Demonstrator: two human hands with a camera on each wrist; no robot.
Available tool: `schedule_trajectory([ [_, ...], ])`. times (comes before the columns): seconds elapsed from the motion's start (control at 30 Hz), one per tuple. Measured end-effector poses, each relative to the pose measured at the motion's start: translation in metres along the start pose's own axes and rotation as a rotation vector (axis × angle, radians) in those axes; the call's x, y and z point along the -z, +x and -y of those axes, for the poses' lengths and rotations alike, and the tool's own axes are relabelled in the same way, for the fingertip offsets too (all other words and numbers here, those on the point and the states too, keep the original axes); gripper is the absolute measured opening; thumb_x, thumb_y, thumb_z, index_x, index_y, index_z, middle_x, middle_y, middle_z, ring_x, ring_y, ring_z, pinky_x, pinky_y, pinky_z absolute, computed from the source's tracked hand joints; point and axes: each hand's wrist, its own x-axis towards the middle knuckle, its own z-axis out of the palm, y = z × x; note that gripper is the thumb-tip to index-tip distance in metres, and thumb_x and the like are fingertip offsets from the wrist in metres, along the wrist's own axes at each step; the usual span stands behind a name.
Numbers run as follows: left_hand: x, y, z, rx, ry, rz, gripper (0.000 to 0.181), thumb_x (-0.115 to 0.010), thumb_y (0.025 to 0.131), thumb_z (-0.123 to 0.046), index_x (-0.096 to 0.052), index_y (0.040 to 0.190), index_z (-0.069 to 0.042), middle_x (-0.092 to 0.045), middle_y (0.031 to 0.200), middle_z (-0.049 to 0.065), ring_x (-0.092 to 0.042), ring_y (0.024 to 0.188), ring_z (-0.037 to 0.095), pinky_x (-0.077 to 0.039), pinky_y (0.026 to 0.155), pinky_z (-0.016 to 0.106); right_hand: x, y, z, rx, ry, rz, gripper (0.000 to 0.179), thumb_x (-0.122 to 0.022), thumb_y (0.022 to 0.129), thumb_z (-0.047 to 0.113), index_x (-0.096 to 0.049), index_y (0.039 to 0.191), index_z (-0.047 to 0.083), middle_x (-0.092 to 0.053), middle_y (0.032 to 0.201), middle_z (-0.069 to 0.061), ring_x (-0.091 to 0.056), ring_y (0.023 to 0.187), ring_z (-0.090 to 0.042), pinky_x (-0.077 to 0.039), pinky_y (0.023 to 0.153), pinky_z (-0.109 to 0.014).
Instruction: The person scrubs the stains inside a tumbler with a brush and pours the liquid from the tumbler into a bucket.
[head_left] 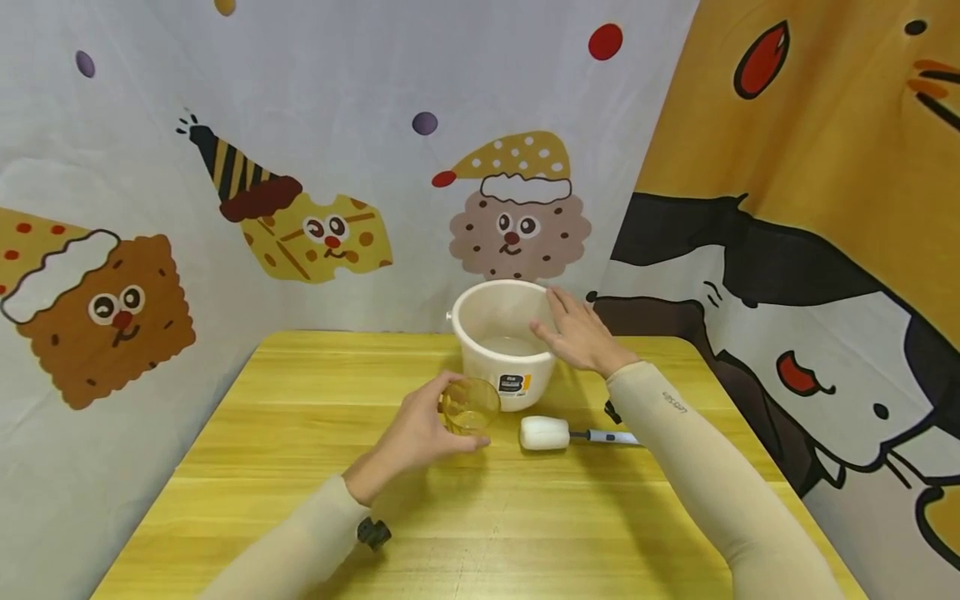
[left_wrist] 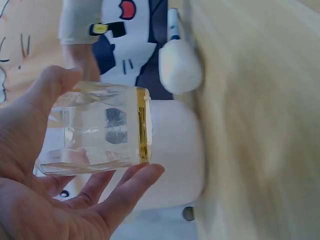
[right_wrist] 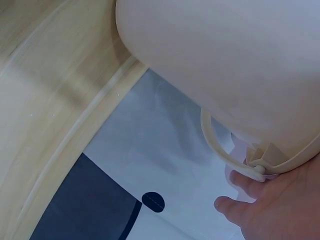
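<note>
My left hand (head_left: 420, 423) grips a see-through amber glass cup (head_left: 470, 406) from the side, thumb and fingers round its wall. In the left wrist view, the faceted cup (left_wrist: 100, 127) is held off the wooden surface, its thick amber edge on the side toward the table. Just behind it stands a cream-white bucket (head_left: 517, 371) with a black and orange label. My right hand (head_left: 581, 333) lies at the bucket's right rim with fingers extended, the thumb over the opening. In the right wrist view, its fingers are beside the bucket's handle (right_wrist: 220, 147), near the pivot.
A sponge brush (head_left: 545, 433) with a white head and grey-blue handle lies right of the cup, partly under my right forearm. The wooden table (head_left: 315, 392) ends at a cartoon-printed cloth (head_left: 352, 100) behind and at both sides.
</note>
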Motion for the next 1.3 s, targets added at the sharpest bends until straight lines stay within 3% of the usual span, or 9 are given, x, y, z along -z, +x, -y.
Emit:
schedule_trajectory([
  [0.13,0.012,0.002,-0.009,-0.010,-0.044,0.018,0.087,-0.110,0.078,-0.036,-0.066,0.151,-0.020,-0.079,0.131,0.009,-0.077,0.111,0.024,-0.067,0.088,0.032,0.000,0.000,0.000,0.000,-0.001,-0.003,0.091,-0.038,0.123,0.058,-0.011,0.185,-0.003,-0.013,0.194,-0.029,-0.020,0.179,-0.056,-0.010,0.147,-0.073],
  [0.5,0.044,0.010,-0.036,-0.012,-0.078,0.034,0.078,-0.102,0.088,-0.049,-0.064,0.152,-0.024,-0.079,0.131,0.007,-0.072,0.113,0.024,-0.063,0.090,0.040,-0.002,-0.001,-0.002,0.006,0.016,-0.013,0.089,-0.041,0.123,0.054,-0.011,0.185,-0.002,-0.014,0.194,-0.029,-0.020,0.179,-0.056,-0.011,0.147,-0.074],
  [0.87,0.071,0.036,-0.052,0.079,-0.127,0.030,0.078,-0.093,0.097,-0.051,-0.060,0.160,-0.020,-0.071,0.145,0.016,-0.073,0.118,0.032,-0.066,0.089,0.040,-0.005,0.000,-0.004,0.012,0.029,-0.025,0.091,-0.037,0.123,0.060,-0.011,0.185,-0.001,-0.016,0.194,-0.029,-0.021,0.178,-0.056,-0.013,0.146,-0.076],
  [1.1,0.079,0.059,-0.056,0.082,-0.074,0.000,0.081,-0.090,0.099,-0.055,-0.059,0.161,-0.014,-0.070,0.145,0.018,-0.072,0.125,0.036,-0.068,0.096,0.045,-0.006,0.000,-0.004,0.015,0.024,-0.030,0.092,-0.037,0.122,0.061,-0.011,0.186,0.000,-0.016,0.194,-0.028,-0.024,0.178,-0.056,-0.022,0.144,-0.076],
  [1.3,0.088,0.078,-0.062,0.069,-0.002,-0.035,0.079,-0.091,0.097,-0.059,-0.061,0.157,-0.017,-0.073,0.139,0.015,-0.072,0.120,0.034,-0.068,0.089,0.044,-0.005,0.000,-0.002,0.009,0.042,-0.038,0.088,-0.042,0.123,0.054,-0.013,0.185,-0.001,-0.016,0.194,-0.029,-0.023,0.178,-0.056,-0.022,0.144,-0.076],
])
